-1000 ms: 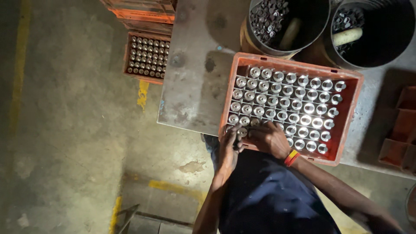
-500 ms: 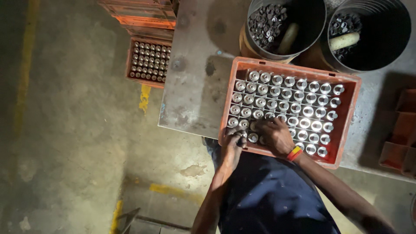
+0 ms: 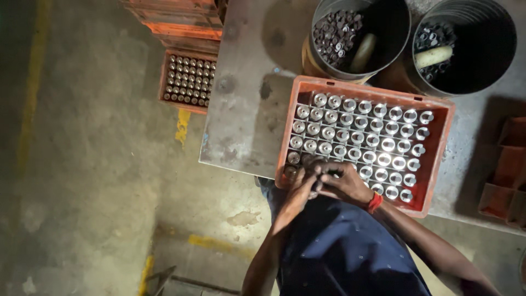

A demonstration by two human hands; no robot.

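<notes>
Two hands meet at near left corner of orange crate (image 3: pixel 446 159) on bench (image 3: pixel 246 109). Left hand (image 3: pixel 298 186) and right hand (image 3: pixel 342 183) bunch over metal cylinders (image 3: pixel 356 137); grip of each hidden, cannot tell. Best seat each cylinder upright in its own cell, rows tight. Two buckets (image 3: pixel 329 71) stand behind.

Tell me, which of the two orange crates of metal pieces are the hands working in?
The large orange crate on the metal table; both hands rest at its near corner. The smaller crate sits apart on the floor.
</notes>
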